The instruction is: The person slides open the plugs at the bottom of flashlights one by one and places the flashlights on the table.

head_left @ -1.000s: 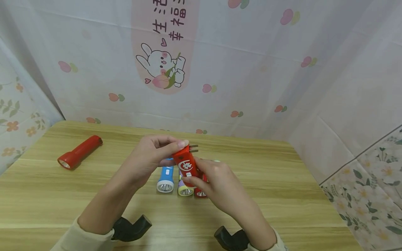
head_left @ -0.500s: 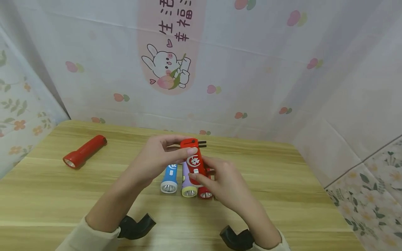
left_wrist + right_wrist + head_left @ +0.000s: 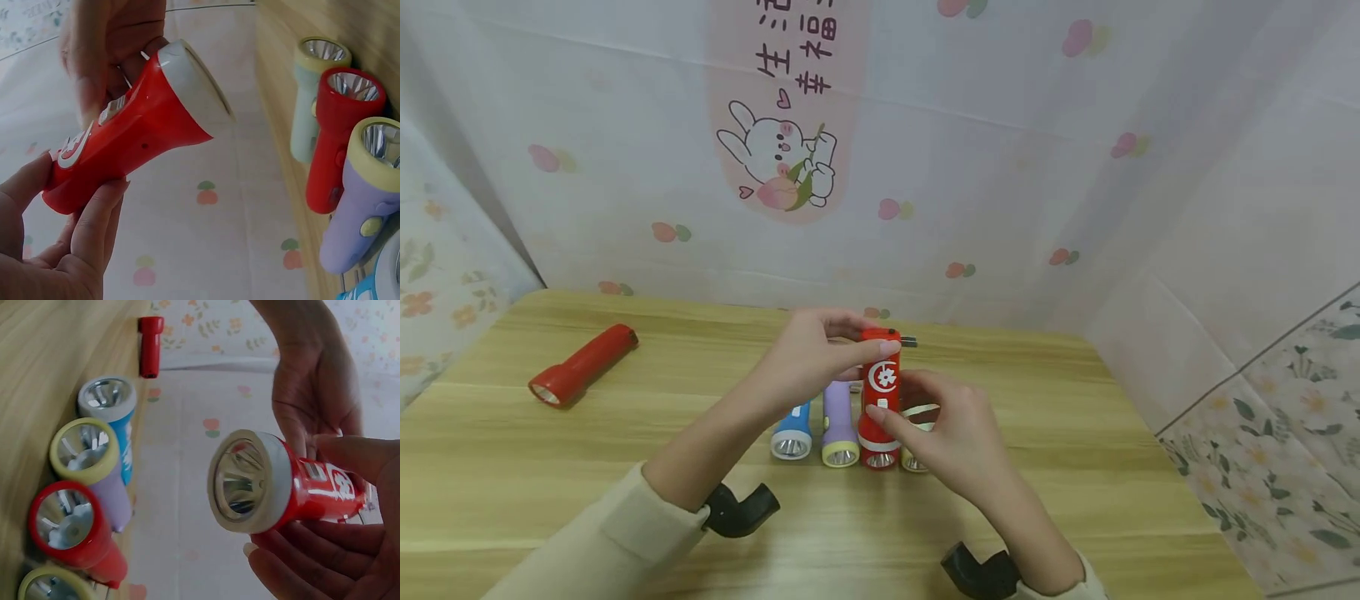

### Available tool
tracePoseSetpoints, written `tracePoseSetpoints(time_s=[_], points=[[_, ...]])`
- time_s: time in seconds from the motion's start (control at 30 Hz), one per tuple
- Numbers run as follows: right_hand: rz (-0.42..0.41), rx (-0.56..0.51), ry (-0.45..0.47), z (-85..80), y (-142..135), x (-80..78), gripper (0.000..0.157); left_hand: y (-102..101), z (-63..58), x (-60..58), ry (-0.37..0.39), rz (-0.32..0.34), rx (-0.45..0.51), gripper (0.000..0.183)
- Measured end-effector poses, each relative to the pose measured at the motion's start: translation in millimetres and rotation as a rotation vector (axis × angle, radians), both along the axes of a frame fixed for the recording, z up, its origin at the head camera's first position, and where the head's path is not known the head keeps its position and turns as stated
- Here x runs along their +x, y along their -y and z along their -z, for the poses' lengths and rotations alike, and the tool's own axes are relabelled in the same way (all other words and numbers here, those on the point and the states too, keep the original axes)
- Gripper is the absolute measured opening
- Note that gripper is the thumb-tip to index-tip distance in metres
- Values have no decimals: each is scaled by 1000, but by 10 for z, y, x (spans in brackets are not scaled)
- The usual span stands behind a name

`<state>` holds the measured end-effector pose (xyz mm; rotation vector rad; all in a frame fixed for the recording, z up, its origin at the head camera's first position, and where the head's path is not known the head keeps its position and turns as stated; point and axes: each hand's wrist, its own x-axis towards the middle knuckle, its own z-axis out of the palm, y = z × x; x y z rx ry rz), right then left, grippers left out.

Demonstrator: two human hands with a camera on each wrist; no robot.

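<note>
My two hands hold a red flashlight with a white crescent-and-flower print, a small switch and a white ring round its lens. My left hand pinches its tail end, thumb on the printed face, fingers behind. Two metal plug prongs stick out sideways there. My right hand grips it lower down, thumb beside the switch. It is above the table, lens end toward me. It partly covers a plain red flashlight, which lies in a row with blue, purple and pale green ones.
A longer red flashlight lies by itself at the table's left. The wooden table ends at a printed white curtain behind, with floral cloth on the right side.
The held red flashlight has turned from tilted to nearly straight in the head view and moved right. My left hand has moved right with it; both hands keep their hold.
</note>
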<state>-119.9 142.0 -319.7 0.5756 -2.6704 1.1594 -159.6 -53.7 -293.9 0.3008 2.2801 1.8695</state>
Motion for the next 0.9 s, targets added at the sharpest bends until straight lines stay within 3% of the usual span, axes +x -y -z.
tracePoseSetpoints(time_s=[0.23, 0.4, 0.63, 0.9], points=[[140, 23, -15, 88, -131, -2, 33, -278, 79, -159, 65, 62, 42, 43], [199, 16, 17, 156, -277, -11, 27, -490, 128, -262, 87, 102, 54, 36], [278, 68, 95, 214, -462, -25, 20, -742, 164, -377, 100, 136, -46, 33], [382, 174, 142, 276, -578, -63, 20, -968, 323, -481, 87, 146, -140, 27]])
